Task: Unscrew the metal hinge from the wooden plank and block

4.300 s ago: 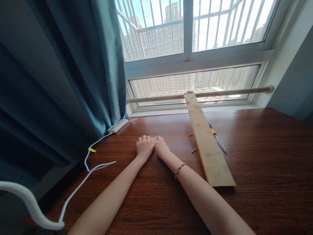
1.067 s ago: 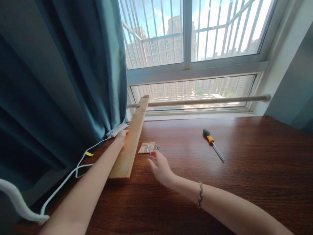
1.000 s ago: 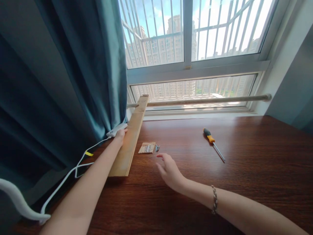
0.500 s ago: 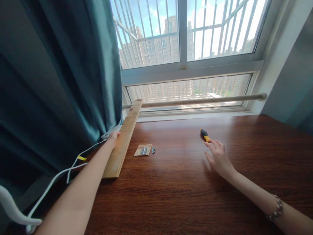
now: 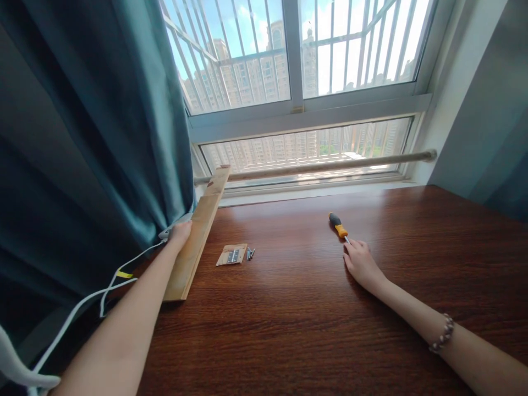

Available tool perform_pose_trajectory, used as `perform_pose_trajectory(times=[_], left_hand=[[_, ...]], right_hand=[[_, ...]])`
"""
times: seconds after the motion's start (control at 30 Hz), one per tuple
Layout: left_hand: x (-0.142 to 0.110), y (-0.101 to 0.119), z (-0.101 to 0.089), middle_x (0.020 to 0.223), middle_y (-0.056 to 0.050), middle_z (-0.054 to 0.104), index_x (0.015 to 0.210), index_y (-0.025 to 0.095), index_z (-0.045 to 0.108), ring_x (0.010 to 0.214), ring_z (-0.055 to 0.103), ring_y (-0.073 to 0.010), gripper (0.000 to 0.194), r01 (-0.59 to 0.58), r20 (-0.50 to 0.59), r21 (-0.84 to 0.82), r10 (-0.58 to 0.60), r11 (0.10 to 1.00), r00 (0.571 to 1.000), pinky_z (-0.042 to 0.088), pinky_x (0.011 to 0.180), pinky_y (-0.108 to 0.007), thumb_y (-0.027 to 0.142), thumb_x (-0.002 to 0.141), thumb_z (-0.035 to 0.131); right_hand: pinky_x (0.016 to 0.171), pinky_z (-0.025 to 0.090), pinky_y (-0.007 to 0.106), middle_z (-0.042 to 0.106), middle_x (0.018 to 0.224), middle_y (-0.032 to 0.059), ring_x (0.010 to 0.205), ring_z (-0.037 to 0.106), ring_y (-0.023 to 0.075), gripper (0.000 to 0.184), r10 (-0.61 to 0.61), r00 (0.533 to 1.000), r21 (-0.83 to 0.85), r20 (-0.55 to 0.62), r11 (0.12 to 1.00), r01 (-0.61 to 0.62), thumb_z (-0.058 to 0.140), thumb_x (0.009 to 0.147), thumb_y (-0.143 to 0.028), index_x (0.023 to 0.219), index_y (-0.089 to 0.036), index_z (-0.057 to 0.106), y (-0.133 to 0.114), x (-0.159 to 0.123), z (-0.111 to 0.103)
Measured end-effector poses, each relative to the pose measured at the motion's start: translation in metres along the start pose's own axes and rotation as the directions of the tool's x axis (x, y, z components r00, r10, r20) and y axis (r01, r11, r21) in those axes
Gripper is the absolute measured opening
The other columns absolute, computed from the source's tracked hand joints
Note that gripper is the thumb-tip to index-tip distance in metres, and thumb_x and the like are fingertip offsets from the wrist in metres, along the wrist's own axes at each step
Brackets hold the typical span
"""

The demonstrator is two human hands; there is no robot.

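My left hand (image 5: 180,234) grips the left edge of a long wooden board (image 5: 191,242), its fingertips partly hidden. The board slants from the near left up toward the window. My right hand (image 5: 363,264) rests on the table with its fingers closed around the metal shaft of a screwdriver (image 5: 339,226). The screwdriver's black and yellow handle points away from me. Between the hands lies a flat piece of cardboard (image 5: 223,256) with a small dark metal plate (image 5: 233,256) on it. Several screws (image 5: 250,253) lie right beside it.
The brown wood-grain table (image 5: 268,330) reaches to the window sill. A horizontal pipe (image 5: 330,166) runs in front of the window. On the left hang a dark blue curtain (image 5: 157,137), a white cable (image 5: 82,302) and a pale device (image 5: 165,234) behind my left hand.
My right hand has lowered onto the screwdriver and its fingers have closed on the shaft. My left hand stays on the board. The whole view has shifted slightly.
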State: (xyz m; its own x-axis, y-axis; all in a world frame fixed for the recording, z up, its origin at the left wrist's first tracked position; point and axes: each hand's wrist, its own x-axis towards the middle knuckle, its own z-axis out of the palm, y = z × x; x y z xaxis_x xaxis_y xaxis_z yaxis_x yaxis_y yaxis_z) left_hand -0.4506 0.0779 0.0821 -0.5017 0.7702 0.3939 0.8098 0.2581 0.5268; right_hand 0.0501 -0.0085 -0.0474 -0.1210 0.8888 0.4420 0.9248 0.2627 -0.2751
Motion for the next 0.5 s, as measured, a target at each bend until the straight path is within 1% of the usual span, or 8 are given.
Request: perform_pose_trajectory(times=[0.1, 0.13, 0.17, 0.23, 0.3, 0.37, 0.4, 0.5], left_hand=[[-0.02, 0.014, 0.007, 0.13, -0.019, 0.047, 0.1, 0.008, 0.055, 0.124, 0.033, -0.0373, 0.03, -0.056, -0.139, 0.062, 0.065, 0.996, 0.988, 0.028, 0.098, -0.051, 0.032, 0.083, 0.049], [-0.032, 0.024, 0.01, 0.137, -0.018, 0.041, 0.107, 0.01, 0.054, 0.129, 0.028, -0.0355, 0.033, -0.185, -0.18, 0.08, 0.197, 0.979, 0.964, 0.024, 0.101, -0.049, 0.032, 0.083, 0.049], [-0.048, 0.036, 0.013, 0.137, -0.016, 0.042, 0.109, 0.012, 0.055, 0.128, 0.03, -0.0329, 0.034, -0.316, -0.144, 0.048, 0.319, 0.948, 0.937, 0.025, 0.102, -0.045, 0.031, 0.082, 0.05], [-0.09, 0.066, 0.022, 0.117, -0.012, 0.059, 0.1, 0.017, 0.061, 0.112, 0.05, -0.0269, 0.027, -0.452, 0.079, -0.177, 0.471, 0.874, 0.879, 0.036, 0.096, -0.035, 0.032, 0.082, 0.049], [-0.139, 0.099, 0.031, 0.086, -0.009, 0.068, 0.081, 0.018, 0.066, 0.08, 0.062, -0.0217, 0.027, -0.357, 0.359, -0.456, 0.536, 0.815, 0.765, 0.045, 0.078, -0.03, 0.037, 0.084, 0.047], [-0.185, 0.13, 0.042, 0.072, -0.007, 0.066, 0.073, 0.017, 0.066, 0.06, 0.061, -0.0175, 0.03, -0.164, 0.58, -0.609, 0.578, 0.776, 0.574, 0.045, 0.063, -0.028, 0.04, 0.082, 0.049], [-0.204, 0.144, 0.048, 0.072, -0.007, 0.066, 0.074, 0.016, 0.066, 0.055, 0.06, -0.0159, 0.031, -0.059, 0.633, -0.652, 0.585, 0.756, 0.507, 0.044, 0.057, -0.026, 0.042, 0.082, 0.05], [-0.238, 0.18, 0.066, 0.086, -0.009, 0.067, 0.086, 0.015, 0.064, 0.048, 0.058, -0.0117, 0.032, 0.319, 0.731, -0.668, 0.515, 0.672, 0.446, 0.04, 0.048, -0.024, 0.045, 0.078, 0.055]], right_hand=[[0.089, 0.037, 0.04, 0.06, 0.105, 0.0176, 0.094, 0.049, 0.027, 0.029, 0.045, 0.999, 0.07, 0.022, 0.996, -0.046, 0.037, 0.083, -0.014, 0.091, -0.008, 0.065, -0.006, 0.002, -0.006], [0.089, 0.037, 0.04, 0.061, 0.105, 0.0176, 0.093, 0.051, 0.0264, 0.031, 0.062, 0.998, 0.128, 0.023, 0.99, -0.064, 0.036, 0.083, -0.013, 0.09, -0.008, 0.065, -0.008, 0.003, -0.008], [0.088, 0.038, 0.039, 0.062, 0.105, 0.017, 0.092, 0.052, 0.0256, 0.031, 0.094, 0.995, 0.21, 0.023, 0.973, -0.097, 0.037, 0.082, -0.013, 0.09, -0.008, 0.066, -0.011, 0.005, -0.009], [0.084, 0.042, 0.037, 0.065, 0.101, 0.0149, 0.088, 0.057, 0.0232, 0.03, 0.227, 0.972, 0.43, 0.056, 0.873, -0.229, 0.042, 0.08, -0.016, 0.095, -0.009, 0.067, -0.017, 0.006, -0.01], [0.075, 0.046, 0.035, 0.068, 0.092, 0.0122, 0.076, 0.06, 0.0206, 0.034, 0.394, 0.907, 0.662, 0.149, 0.642, -0.387, 0.05, 0.076, -0.022, 0.103, -0.009, 0.066, -0.027, 0.004, -0.011], [0.069, 0.047, 0.032, 0.069, 0.084, 0.0098, 0.069, 0.06, 0.0185, 0.04, 0.474, 0.846, 0.81, 0.243, 0.38, -0.446, 0.057, 0.073, -0.029, 0.107, -0.008, 0.065, -0.039, -0.002, -0.014], [0.068, 0.048, 0.031, 0.069, 0.085, 0.0096, 0.07, 0.061, 0.0182, 0.043, 0.476, 0.838, 0.852, 0.266, 0.29, -0.435, 0.06, 0.071, -0.031, 0.107, -0.008, 0.065, -0.046, -0.007, -0.016], [0.075, 0.049, 0.032, 0.068, 0.093, 0.0105, 0.081, 0.063, 0.0199, 0.047, 0.393, 0.872, 0.896, 0.292, 0.207, -0.393, 0.065, 0.069, -0.035, 0.109, -0.01, 0.065, -0.069, -0.021, -0.025]])
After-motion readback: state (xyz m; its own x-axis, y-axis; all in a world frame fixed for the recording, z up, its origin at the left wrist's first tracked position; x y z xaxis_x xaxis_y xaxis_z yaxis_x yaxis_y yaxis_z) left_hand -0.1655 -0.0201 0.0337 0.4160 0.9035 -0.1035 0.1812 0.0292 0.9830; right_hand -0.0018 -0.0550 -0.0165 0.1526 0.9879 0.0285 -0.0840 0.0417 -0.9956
